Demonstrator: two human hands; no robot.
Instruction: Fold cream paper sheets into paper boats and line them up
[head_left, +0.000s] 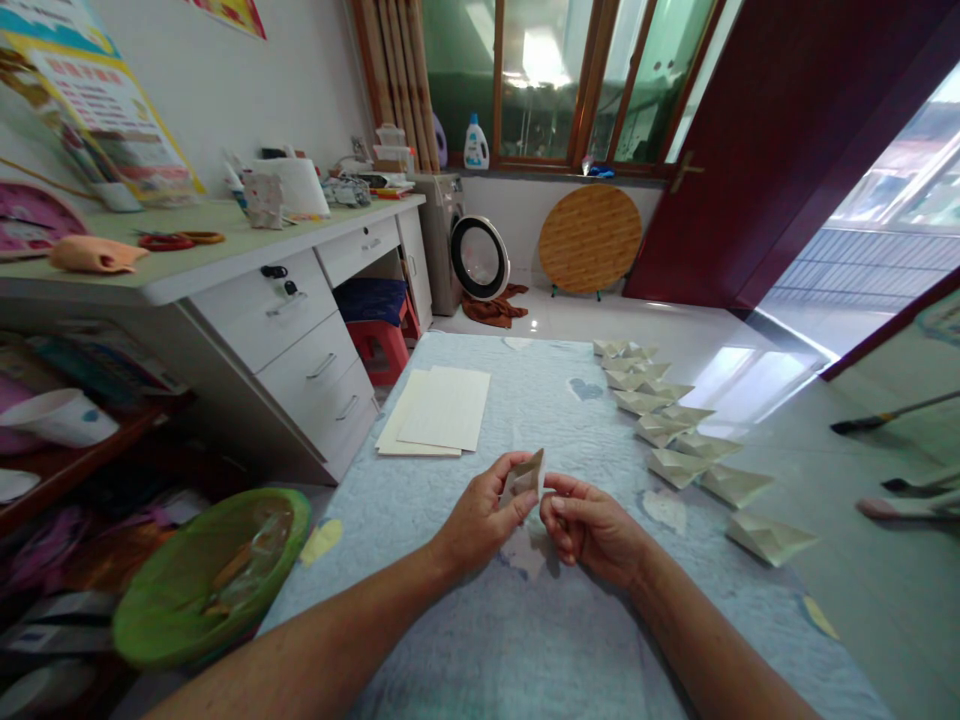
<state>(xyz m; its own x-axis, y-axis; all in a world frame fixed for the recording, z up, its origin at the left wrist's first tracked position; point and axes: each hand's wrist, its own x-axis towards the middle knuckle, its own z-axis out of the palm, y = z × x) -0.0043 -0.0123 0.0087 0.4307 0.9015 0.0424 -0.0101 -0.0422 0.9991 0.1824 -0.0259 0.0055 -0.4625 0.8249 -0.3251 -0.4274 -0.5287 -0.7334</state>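
I work remotely. My left hand (484,512) grasps a small, folded, off-white paper piece (531,474), tilted, long axis roughly upright; my right hand's (596,525) fingers pinch its right-hand corner. Both are equally near. Below: pale-blue quilted cloth (457,650). Beyond, left: overlapping flat cream paper sheets (444,410). Right: rows of boat-like folded pale paper shapes (679,467), apart from my hands. Nothing obstructs.

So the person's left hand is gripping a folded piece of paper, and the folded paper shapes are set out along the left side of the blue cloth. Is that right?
Not quite: the folded paper shapes are along the right side of the blue cloth, as the head view shows. The left hand is indeed gripping a folded piece of paper.
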